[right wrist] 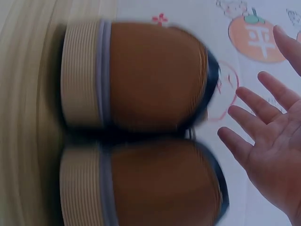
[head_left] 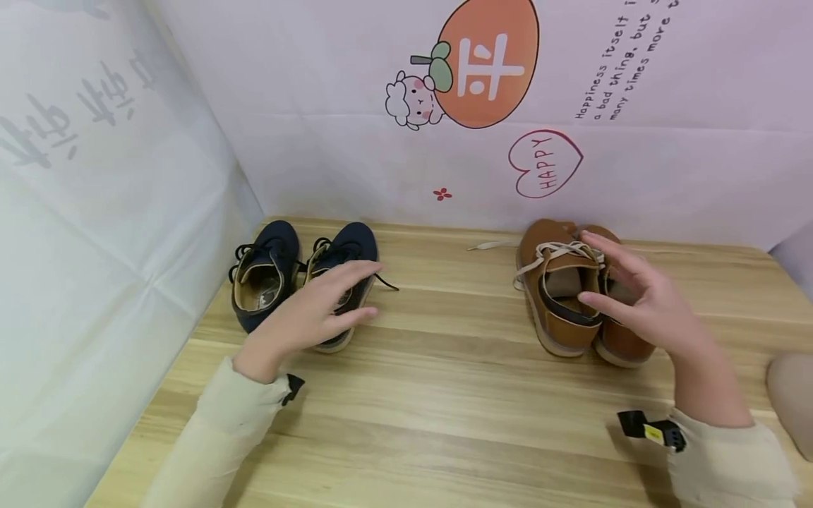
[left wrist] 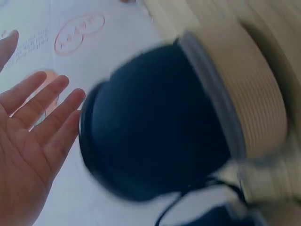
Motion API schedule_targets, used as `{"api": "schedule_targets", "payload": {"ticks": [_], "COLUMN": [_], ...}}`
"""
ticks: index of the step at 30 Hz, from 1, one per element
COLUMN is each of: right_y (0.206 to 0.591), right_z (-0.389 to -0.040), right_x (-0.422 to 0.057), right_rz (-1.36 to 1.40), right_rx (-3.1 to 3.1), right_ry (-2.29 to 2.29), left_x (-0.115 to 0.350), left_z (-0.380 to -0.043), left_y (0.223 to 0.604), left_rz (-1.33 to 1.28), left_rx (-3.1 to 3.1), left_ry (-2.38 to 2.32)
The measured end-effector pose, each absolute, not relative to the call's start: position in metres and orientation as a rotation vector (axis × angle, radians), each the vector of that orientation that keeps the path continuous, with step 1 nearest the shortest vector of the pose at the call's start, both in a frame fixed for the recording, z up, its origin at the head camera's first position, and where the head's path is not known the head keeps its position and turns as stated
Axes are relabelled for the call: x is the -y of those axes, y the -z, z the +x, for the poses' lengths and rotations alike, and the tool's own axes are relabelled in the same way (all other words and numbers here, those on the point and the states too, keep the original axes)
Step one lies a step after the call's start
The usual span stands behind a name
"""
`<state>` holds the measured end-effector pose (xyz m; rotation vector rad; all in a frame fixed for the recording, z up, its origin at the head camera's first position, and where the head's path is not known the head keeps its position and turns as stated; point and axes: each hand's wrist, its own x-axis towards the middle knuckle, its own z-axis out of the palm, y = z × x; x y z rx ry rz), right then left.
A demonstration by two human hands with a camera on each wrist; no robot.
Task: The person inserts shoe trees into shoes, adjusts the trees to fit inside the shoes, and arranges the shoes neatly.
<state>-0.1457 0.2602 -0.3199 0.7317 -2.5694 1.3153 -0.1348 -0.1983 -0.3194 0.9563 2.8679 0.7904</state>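
Two pairs of lace-up shoes stand on a wooden surface. At the left are the navy shoes, one at the far left (head_left: 279, 236) and its mate (head_left: 360, 240) beside it, partly covered by my left hand (head_left: 311, 307). That hand hovers with spread, relaxed fingers and holds nothing; in the left wrist view a navy heel (left wrist: 150, 122) is close to its fingertips. On the right, my right hand (head_left: 654, 303) is over the pair of brown shoes, the left one (head_left: 565, 331) and the right one (head_left: 625, 346). Its fingers are loose, nothing in them.
The wooden tabletop (head_left: 438, 374) runs between the pairs. A white printed sheet (head_left: 356, 162) hangs behind, and another sheet (head_left: 95, 282) lines the left side. A beige rounded object (head_left: 790, 395) lies at the right edge. A cream lace (head_left: 495, 245) trails from the brown shoes.
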Motion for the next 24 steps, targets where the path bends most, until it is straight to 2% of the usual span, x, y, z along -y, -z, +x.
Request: {"api": "schedule_targets", "payload": {"ticks": [16,24], "right_y": [0.335,0.338], "right_z": [-0.165,-0.173], "right_x": [-0.178,-0.135], "right_rz": [0.95,0.991], "right_rx": [2.558,2.529], "right_ry": [-1.469,-1.666], "left_x": [0.28,0.306], "left_z": [-0.128,-0.12], "left_y": [0.315,0.312], "left_rz": [0.755,0.566], "left_rx": [-3.167,-3.139], "left_ry": [-0.876,-0.853]}}
